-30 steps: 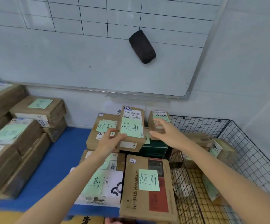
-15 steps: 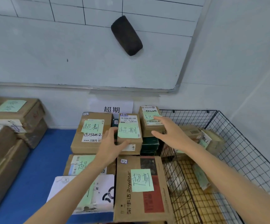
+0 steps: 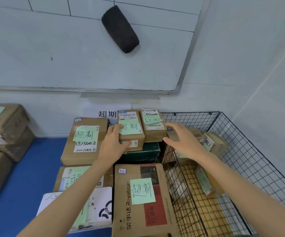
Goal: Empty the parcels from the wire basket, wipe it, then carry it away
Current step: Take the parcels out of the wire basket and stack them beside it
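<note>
A parcel storeroom, the sort a courier pick-up point keeps. Taped cardboard parcels (image 3: 85, 156) lie stacked from 9 to 12 o'clock on a blue surface (image 3: 27, 177), most bearing a shipping label (image 3: 153, 126) and a green sticky note (image 3: 142, 191) hand-marked 超期. The small parcel (image 3: 131, 134) at 12 o'clock shows a barcode (image 3: 127, 115). A printed sign (image 3: 107, 114) with the same characters is stuck to the wall (image 3: 240, 65) behind, under a gridded whiteboard (image 3: 70, 57) with a black eraser (image 3: 120, 29). At 2 o'clock a wire basket (image 3: 251, 151) holds more parcels

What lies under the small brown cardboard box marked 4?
A dark green box lies under the small brown cardboard box. The left hand hides the green box's left end; what lies beneath it cannot be seen.
</note>
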Demonstrator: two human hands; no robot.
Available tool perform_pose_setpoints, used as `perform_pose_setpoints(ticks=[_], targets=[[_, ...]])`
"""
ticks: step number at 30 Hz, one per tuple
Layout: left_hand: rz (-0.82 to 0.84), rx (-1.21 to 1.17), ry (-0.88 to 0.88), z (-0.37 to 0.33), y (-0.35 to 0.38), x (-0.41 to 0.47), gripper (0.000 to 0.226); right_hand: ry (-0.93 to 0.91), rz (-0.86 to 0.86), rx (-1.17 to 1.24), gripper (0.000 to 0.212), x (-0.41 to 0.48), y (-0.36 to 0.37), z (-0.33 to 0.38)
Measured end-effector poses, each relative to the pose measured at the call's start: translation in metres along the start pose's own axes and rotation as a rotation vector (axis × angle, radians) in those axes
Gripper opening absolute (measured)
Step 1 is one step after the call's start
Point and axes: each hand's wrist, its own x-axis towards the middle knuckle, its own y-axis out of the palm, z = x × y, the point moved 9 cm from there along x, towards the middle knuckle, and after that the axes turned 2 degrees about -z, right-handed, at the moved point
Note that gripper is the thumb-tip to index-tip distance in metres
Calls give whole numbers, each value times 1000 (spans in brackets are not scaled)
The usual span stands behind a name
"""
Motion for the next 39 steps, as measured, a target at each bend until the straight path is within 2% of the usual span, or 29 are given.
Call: perform_pose_setpoints(ticks=[8, 12, 16, 22, 33, 39], targets=[[17, 21, -21, 2, 4, 18, 61, 72, -28, -12, 58, -16, -19, -26], [36, 152, -2, -4, 0, 22, 62, 95, -35, -8, 58, -22, -24, -36], [7, 260, 138, -49, -7, 19, 64, 109, -60, -55, 59, -26, -32, -43], [62, 252, 261, -104, 8, 6, 64, 143, -80, -86, 67, -43, -52, -59], [168, 247, 375, -210, 70, -29, 65, 209, -14, -167, 78, -99, -95, -133], [222, 223, 386, -267, 120, -57, 66, 171, 64, -160, 79, -129, -116, -178]])
